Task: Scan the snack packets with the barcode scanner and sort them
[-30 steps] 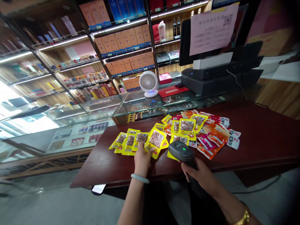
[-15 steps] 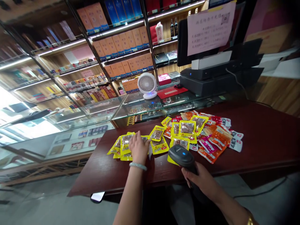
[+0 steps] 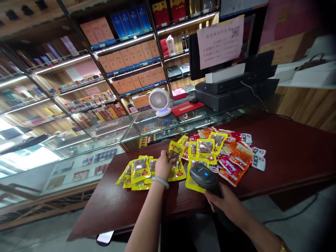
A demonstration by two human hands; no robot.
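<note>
**Left hand moves on to the next yellow packet**

The biggest change is in the view: the head camera has tipped, so the shelves lean harder and the dark red table [image 3: 275, 140] sits a little lower than a second ago. The spread of snack packets has stayed across its middle, with the till [image 3: 236, 87] and the small white fan [image 3: 159, 101] behind on the glass counter.

Next, the left hand [image 3: 163, 166]. Half a second ago it lay flat on the left heap [image 3: 139, 169] of yellow packets; now it has shifted right and closed its thumb and fingers on a single yellow packet [image 3: 175, 154] at the near edge of the pile, tipping it up off the ones under it. My reading is that one packet has been laid aside on the left and the next is being drawn out toward the scanner.

The right hand [image 3: 227, 203] has hardly moved. It is wrapped around the handle of the black scanner [image 3: 204, 175], whose head hangs just over another yellow packet [image 3: 193, 183] near the table's front edge. The green and blue lights seen on its top earlier do not show now.

The pinched packet is a small, flat, glossy pouch, yellow-bordered with a clear window showing brownish pieces. It looks light and slippery. To its right lie the mixed orange, pink and red packets [image 3: 236, 157], overlapping loosely.
</note>
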